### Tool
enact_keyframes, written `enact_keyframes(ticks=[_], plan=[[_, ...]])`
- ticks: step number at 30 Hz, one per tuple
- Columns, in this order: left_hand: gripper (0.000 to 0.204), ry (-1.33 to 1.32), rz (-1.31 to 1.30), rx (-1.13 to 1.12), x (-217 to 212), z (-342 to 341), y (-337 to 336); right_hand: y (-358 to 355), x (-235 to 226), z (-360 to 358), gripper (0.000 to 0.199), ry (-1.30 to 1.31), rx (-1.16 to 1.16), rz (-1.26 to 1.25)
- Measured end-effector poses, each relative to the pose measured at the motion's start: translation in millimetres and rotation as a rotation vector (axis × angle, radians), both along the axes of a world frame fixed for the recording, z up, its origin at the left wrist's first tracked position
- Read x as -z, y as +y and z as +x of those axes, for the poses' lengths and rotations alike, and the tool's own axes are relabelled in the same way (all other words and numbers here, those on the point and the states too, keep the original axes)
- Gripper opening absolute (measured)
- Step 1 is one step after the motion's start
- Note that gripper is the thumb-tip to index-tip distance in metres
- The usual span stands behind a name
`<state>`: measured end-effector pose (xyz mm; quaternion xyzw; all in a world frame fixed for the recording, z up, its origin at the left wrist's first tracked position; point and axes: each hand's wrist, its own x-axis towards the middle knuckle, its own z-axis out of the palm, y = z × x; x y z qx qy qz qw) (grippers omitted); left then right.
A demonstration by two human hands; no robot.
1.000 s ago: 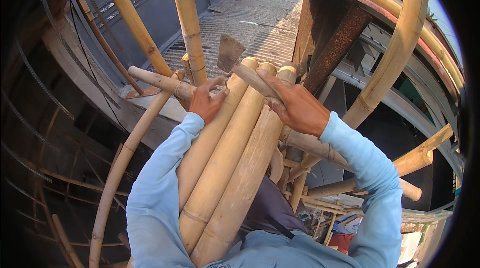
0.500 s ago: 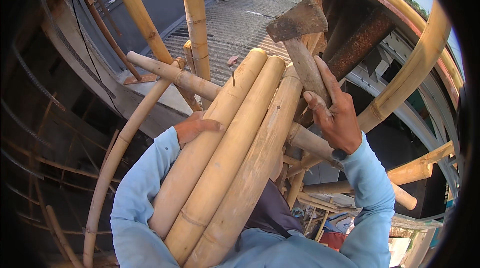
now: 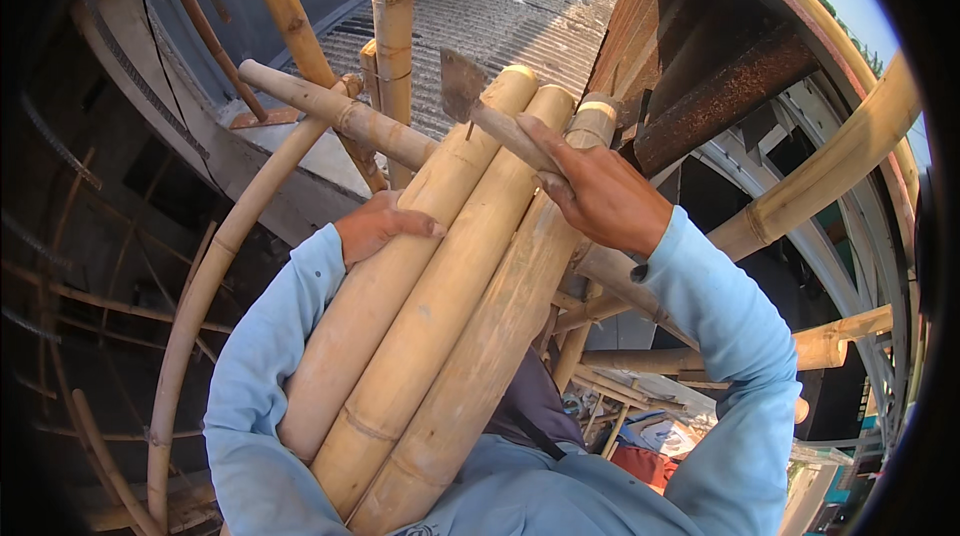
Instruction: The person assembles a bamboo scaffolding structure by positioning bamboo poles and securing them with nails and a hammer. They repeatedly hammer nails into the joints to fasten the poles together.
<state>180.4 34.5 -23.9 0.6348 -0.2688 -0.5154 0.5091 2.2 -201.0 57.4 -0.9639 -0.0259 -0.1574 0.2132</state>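
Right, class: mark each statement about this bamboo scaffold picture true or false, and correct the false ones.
1. The right hand grips a hammer by its wooden handle. True.
2. The left hand rests on the outermost of three bamboo poles. True.
3. The hammer head is raised high above the poles. False: it lies down at the pole tops.
4. The person wears dark red sleeves. False: the sleeves are light blue.
5. A corrugated roof lies below, beyond the poles. True.
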Motion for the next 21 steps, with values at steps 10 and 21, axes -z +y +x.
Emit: enact_keyframes(ticks=[10,21], plan=[[0.069,0.079,-0.028,-0.004,6,2,1,-8,-47,-3,0.059,-0.506,0.127,0.257],[0.07,0.004,-0.008,-0.006,-1,-1,1,-7,11,-8,0.067,0.144,0.175,0.599]])
